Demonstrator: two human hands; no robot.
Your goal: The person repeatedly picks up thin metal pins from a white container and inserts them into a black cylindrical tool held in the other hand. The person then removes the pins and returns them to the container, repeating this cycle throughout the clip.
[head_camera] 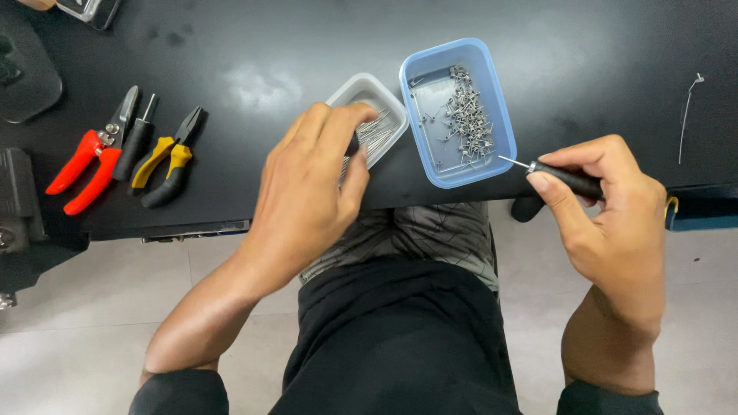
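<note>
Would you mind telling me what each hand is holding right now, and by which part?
The right hand grips a thin pointed tool by its black handle. The left hand reaches into the clear tray of straight pins; whether it holds one cannot be told.

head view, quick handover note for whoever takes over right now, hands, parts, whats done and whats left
Left hand: fingers reaching into the grey tray of straight pins, nothing clearly pinched yet.
Right hand: closed on a black-handled tool, thin tip pointing at the blue tray.
Blue tray holds a heap of bent pins; those look done.
Left: the straight pins in the grey tray.
Red cutters, a screwdriver and yellow pliers lie unused on the left of the table; one loose wire lies far right.
</note>
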